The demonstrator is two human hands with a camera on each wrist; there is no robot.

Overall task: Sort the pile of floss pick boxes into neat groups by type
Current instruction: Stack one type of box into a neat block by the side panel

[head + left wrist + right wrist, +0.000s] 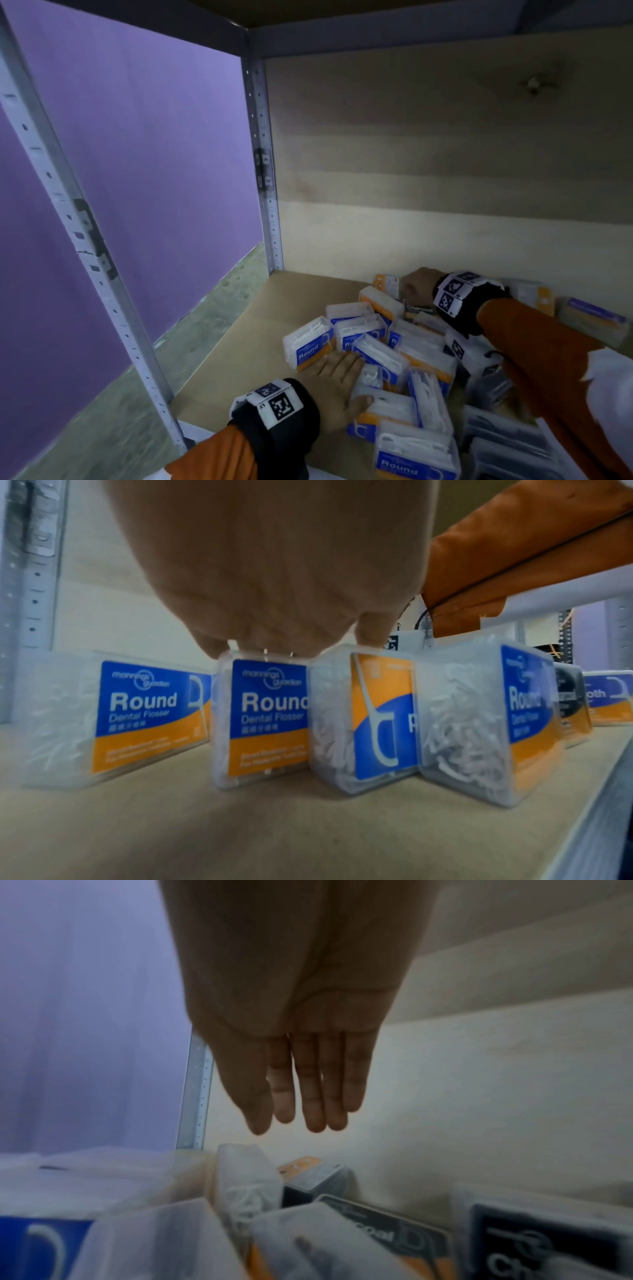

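A jumbled pile of clear floss pick boxes lies on the wooden shelf. Most carry blue and orange "Round" labels, seen close up in the left wrist view. My left hand lies flat with straight fingers on the near-left side of the pile. Its fingertips touch the tops of upright Round boxes. My right hand hovers over the back of the pile, above a black "Charcoal" box. Its fingers are straight and hold nothing above the Charcoal boxes.
A purple-labelled box lies at the far right by the back panel. Dark boxes sit at the near right. Bare shelf board stretches left of the pile to the metal uprights. A purple wall stands beyond.
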